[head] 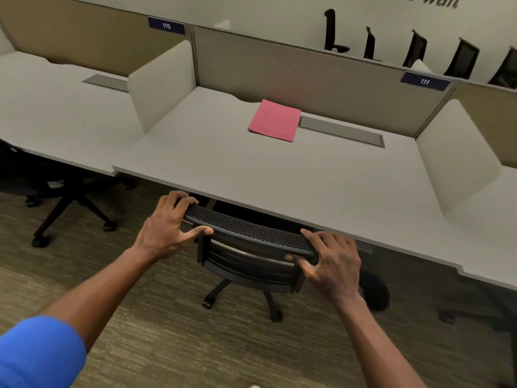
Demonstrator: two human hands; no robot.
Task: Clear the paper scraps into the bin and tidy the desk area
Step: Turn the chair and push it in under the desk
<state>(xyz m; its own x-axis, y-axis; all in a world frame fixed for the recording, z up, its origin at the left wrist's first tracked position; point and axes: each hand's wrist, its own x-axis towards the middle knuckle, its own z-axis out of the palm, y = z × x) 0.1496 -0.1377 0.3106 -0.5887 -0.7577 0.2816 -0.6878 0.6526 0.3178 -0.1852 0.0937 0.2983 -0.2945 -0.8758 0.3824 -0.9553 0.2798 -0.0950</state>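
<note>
Left hand (167, 225), right hand (333, 261): both curled over top edge of chair (246, 233) back, one at each end; chair tucked at worktop (251, 175) edge; worktop bare save pink folder (275, 120) near rear partition; no scraps or bin visible; clearing apparently done, chair-tidying last.

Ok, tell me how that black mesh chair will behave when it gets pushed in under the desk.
The chair will probably roll easily, since it stands on castors. It may swivel or veer on its central column, so both hands, left hand and right hand, gripping the backrest top should help steer. The carpet likely adds some drag.
</note>
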